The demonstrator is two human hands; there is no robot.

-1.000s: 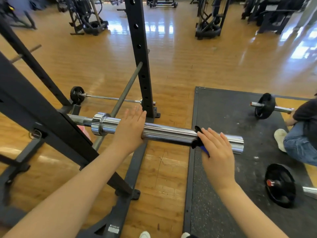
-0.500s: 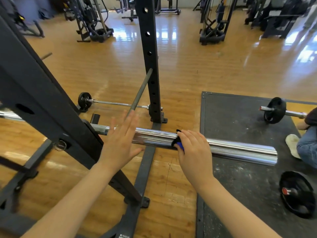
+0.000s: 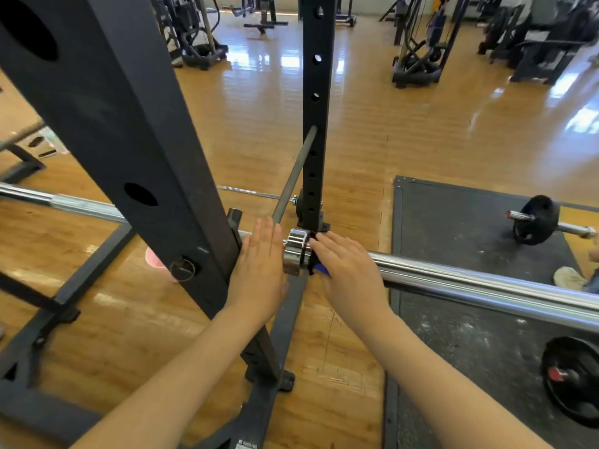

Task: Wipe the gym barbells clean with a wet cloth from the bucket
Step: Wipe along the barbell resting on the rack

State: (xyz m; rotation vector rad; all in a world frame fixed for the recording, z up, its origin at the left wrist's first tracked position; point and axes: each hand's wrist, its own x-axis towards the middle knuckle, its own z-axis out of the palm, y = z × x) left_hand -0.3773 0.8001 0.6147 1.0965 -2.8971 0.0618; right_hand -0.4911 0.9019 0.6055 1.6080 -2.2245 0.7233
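The rack, a black steel frame with pin holes, is one in number and carries the barbell across it. This bar is judged heavy and rigid; its chromed sleeve is smooth and likely slippery when wet. It needs no lifting: it can be steadied by a flat palm near the collar while the wiping runs along the sleeve.

Barbells counted: three in view. One is on the rack, one lies on the wooden floor beyond the upright, and one with a small black plate rests on the rubber mat. A further plate lies at the mat's near right corner, its bar cut off by the frame edge.

Hands: two. The left hand is flat, fingers straight, laid against the bar just inside the collar and holding nothing. The right hand presses the cloth onto the sleeve, hard against the collar, fingers extended over it.

Cloth: one, dark with blue, soft and pliable, mostly hidden under the hand. No bucket can be identified with certainty.
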